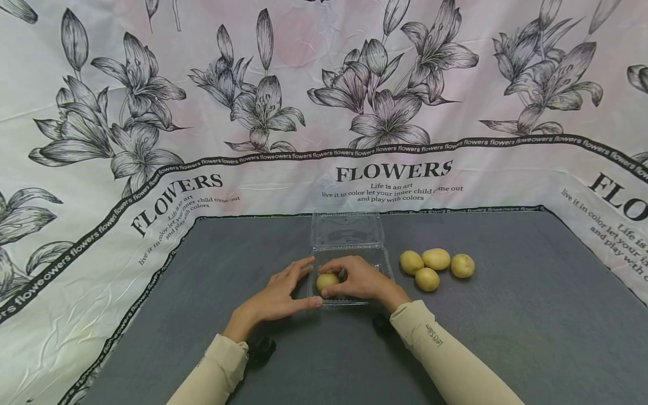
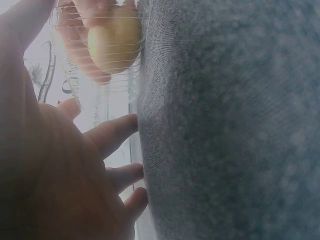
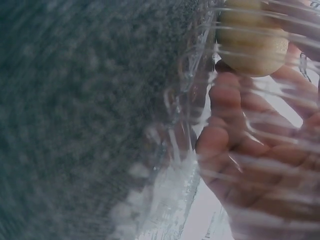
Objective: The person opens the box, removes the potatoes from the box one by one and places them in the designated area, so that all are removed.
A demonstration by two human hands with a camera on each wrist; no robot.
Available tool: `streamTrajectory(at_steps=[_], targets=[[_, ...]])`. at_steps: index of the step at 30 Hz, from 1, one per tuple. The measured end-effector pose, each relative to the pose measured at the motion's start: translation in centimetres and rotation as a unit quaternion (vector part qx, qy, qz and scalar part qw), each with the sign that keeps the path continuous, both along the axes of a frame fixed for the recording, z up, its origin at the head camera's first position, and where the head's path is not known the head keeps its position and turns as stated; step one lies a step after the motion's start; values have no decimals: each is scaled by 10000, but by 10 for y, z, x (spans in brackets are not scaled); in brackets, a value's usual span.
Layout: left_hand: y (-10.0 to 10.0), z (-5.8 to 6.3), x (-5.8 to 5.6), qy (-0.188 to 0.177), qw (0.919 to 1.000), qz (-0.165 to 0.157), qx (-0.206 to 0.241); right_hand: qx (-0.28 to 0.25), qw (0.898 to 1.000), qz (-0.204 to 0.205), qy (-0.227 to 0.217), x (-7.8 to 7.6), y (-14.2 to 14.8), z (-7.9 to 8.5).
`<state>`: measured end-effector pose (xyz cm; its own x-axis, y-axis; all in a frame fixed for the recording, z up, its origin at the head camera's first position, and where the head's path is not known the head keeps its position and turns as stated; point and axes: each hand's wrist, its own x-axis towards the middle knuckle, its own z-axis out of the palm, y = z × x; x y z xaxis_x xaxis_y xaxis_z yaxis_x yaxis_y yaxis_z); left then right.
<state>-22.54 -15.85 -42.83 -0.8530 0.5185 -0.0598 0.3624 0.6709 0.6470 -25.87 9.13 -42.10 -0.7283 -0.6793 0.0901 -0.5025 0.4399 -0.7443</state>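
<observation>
A clear plastic clamshell box (image 1: pixel 347 232) lies with its lid folded back, away from me. Inside its left part is a yellow potato (image 1: pixel 326 283), which my right hand (image 1: pixel 356 278) grips between thumb and curled fingers. Through the ribbed box wall, the right wrist view shows the same potato (image 3: pixel 252 47) beside the fingertips (image 3: pixel 225 95). My left hand (image 1: pixel 280 292) is at the box's left side, thumb and fingers spread. In the left wrist view its fingers (image 2: pixel 125 177) reach down to the tabletop.
Several more potatoes (image 1: pixel 436 259) lie grouped on the grey tabletop (image 1: pixel 506 326), right of the box. A white sheet printed with flowers (image 1: pixel 390 121) hangs behind the table and along both sides.
</observation>
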Motion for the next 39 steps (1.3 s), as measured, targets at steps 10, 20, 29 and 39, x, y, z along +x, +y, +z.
streamTrajectory(at_steps=[10, 20, 29, 39], targets=[[1, 1, 1, -53, 10000, 44, 18, -36, 10000, -53, 43, -1, -2, 0], [1, 1, 0, -62, 10000, 20, 34, -182, 9998, 19, 37, -2, 0, 0], [0, 1, 0, -72, 10000, 26, -9, -238, 9997, -46, 81, -3, -1, 3], [-1, -2, -1, -84, 9999, 73, -42, -246, 9994, -61, 229, -3, 1, 8]])
